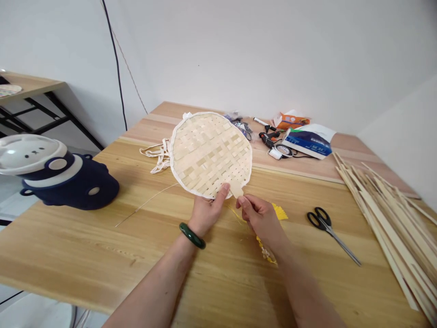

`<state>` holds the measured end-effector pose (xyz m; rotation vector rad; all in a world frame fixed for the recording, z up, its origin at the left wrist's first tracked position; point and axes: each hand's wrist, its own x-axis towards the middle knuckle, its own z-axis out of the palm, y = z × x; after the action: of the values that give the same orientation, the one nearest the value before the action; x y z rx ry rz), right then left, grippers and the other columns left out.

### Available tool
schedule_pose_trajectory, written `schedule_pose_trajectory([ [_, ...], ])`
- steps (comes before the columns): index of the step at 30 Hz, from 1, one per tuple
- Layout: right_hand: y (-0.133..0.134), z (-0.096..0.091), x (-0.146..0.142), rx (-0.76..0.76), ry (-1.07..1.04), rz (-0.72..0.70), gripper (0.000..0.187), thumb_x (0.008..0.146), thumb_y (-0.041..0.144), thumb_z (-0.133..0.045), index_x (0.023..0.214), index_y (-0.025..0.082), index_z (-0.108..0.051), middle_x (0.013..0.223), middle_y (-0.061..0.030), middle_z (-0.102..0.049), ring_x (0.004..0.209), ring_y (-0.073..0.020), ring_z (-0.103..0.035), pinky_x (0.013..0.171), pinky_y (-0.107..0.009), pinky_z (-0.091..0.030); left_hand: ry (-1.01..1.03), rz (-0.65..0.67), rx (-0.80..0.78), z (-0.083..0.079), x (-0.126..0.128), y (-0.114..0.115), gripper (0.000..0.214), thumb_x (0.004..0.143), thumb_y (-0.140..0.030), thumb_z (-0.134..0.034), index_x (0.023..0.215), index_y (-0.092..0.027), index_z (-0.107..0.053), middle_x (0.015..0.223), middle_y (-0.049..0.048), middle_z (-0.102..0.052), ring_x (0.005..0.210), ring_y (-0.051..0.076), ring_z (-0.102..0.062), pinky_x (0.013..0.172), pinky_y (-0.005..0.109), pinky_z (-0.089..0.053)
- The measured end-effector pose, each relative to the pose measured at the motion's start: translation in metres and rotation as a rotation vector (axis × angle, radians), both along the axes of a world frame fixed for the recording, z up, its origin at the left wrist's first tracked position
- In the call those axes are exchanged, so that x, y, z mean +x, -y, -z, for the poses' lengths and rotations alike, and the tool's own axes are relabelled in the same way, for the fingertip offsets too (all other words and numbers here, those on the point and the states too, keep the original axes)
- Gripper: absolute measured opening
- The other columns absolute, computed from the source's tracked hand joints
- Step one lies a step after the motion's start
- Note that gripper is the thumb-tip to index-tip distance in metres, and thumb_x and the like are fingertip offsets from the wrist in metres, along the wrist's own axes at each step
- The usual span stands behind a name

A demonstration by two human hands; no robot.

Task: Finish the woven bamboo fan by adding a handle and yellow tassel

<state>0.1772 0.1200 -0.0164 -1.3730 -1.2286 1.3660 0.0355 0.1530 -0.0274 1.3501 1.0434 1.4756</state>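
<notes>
Wall [239,59]: white, across the top of the frame. Work table [85,259]: wood-grained, spans centre and bottom. Second table [37,84]: upper left, dark legs. Pale flat strips [389,223]: loose bundle, right edge, lying aslant.

Woven fan [211,155]: centre of frame, held up over the table; round, white-bound rim, short pale handle [236,187] at its lower right. Navy flask [77,182] with a white animal-face lid: left side, leaning in view.

Left hand [209,212]: just below centre, gripping the fan's lower rim, thumb on the face; fingers mostly hidden behind. Right hand [261,216]: right of it, narrow pinch on the handle's end, thumb uppermost.

Blue box [309,142]: upper right, opened; orange packet [290,120] behind it. Scissors [329,230]: right of centre, black handles, blades toward lower right. White ribbon [160,157]: looped, at the fan's left edge. Yellow tassel [280,212]: partly hidden by the right hand. Glue gun [268,139]: left of the blue box. Green bangle [192,236]: on the left wrist. Thin strand [146,202]: left of the left hand.
</notes>
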Motion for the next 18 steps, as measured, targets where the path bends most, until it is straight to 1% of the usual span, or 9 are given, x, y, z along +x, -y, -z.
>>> schedule_pose_trajectory([
  [2,-0.001,0.001,0.002,0.081,0.062,0.02,0.045,0.082,0.062,-0.059,0.071,0.018,-0.054,0.051,0.0078,-0.033,0.044,-0.0054,-0.024,0.039,-0.019,-0.016,-0.025,0.004,0.016,0.001,-0.001,0.0,0.025,0.085,-0.041,-0.063,0.095,-0.02,-0.073,0.101,0.0081,-0.075,0.113,0.026,-0.063,0.108,0.043,-0.042],
  [3,-0.001,0.0,0.003,0.048,0.039,-0.002,0.044,0.081,0.062,-0.059,0.071,0.019,-0.054,0.051,0.0082,-0.032,0.044,-0.0053,-0.023,0.039,-0.019,-0.015,-0.023,0.007,0.008,0.001,-0.001,0.0,0.024,0.085,-0.042,-0.063,0.093,-0.02,-0.072,0.097,0.0079,-0.075,0.111,0.026,-0.064,0.106,0.043,-0.043],
  [6,-0.002,-0.002,0.006,-0.164,-0.108,-0.103,0.045,0.079,0.064,-0.059,0.073,0.021,-0.052,0.049,0.0109,-0.025,0.04,-0.005,-0.014,0.036,-0.02,-0.011,0.014,0.016,-0.05,0.004,0.0,0.001,0.023,0.084,-0.044,-0.064,0.087,-0.022,-0.071,0.084,0.0067,-0.075,0.098,0.026,-0.067,0.096,0.043,-0.05],
  [7,-0.002,-0.002,0.007,-0.167,-0.113,-0.099,0.045,0.079,0.065,-0.059,0.072,0.021,-0.052,0.049,0.0112,-0.024,0.04,-0.0051,-0.013,0.036,-0.02,-0.011,0.019,0.016,-0.062,0.005,0.0,0.001,0.023,0.084,-0.044,-0.064,0.086,-0.022,-0.07,0.081,0.0062,-0.074,0.093,0.025,-0.068,0.093,0.042,-0.052],
  [11,-0.004,0.0,0.005,0.073,0.019,0.043,0.047,0.077,0.063,-0.062,0.067,0.018,-0.054,0.051,0.0078,-0.031,0.047,-0.0065,-0.025,0.041,-0.02,-0.02,-0.032,0.032,-0.04,0.003,-0.002,-0.001,0.025,0.083,-0.044,-0.064,0.072,-0.022,-0.066,0.065,0.0027,-0.066,0.071,0.021,-0.064,0.077,0.037,-0.054],
  [12,-0.004,0.0,0.004,0.07,0.015,0.043,0.046,0.077,0.063,-0.063,0.068,0.018,-0.054,0.051,0.0075,-0.032,0.047,-0.0066,-0.026,0.041,-0.02,-0.02,-0.048,0.046,-0.036,0.001,-0.003,-0.001,0.028,0.084,-0.045,-0.064,0.066,-0.022,-0.063,0.06,0.0014,-0.062,0.065,0.019,-0.062,0.072,0.035,-0.053],
  [14,-0.003,0.001,0.001,-0.023,-0.044,0.011,0.046,0.078,0.064,-0.062,0.07,0.019,-0.054,0.05,0.0087,-0.031,0.044,-0.006,-0.023,0.039,-0.02,-0.018,-0.057,0.072,-0.053,-0.002,-0.005,-0.002,0.034,0.084,-0.045,-0.063,0.06,-0.022,-0.057,0.054,-0.0011,-0.054,0.055,0.016,-0.054,0.061,0.031,-0.049],
  [16,-0.001,0.003,-0.003,-0.084,-0.103,0.002,0.046,0.079,0.064,-0.06,0.071,0.02,-0.053,0.049,0.0101,-0.027,0.041,-0.0052,-0.018,0.037,-0.02,-0.013,-0.014,0.076,-0.114,-0.005,-0.005,-0.002,0.034,0.082,-0.047,-0.064,0.062,-0.021,-0.056,0.055,-0.0024,-0.052,0.049,0.013,-0.047,0.051,0.027,-0.043],
  [18,0.002,0.006,-0.007,-0.033,-0.116,0.055,0.045,0.081,0.063,-0.059,0.072,0.02,-0.053,0.05,0.0102,-0.027,0.042,-0.005,-0.017,0.038,-0.02,-0.012,0.064,0.072,-0.198,-0.005,-0.003,-0.003,0.037,0.079,-0.052,-0.066,0.064,-0.019,-0.057,0.056,-0.0026,-0.052,0.047,0.011,-0.045,0.047,0.025,-0.04],
])
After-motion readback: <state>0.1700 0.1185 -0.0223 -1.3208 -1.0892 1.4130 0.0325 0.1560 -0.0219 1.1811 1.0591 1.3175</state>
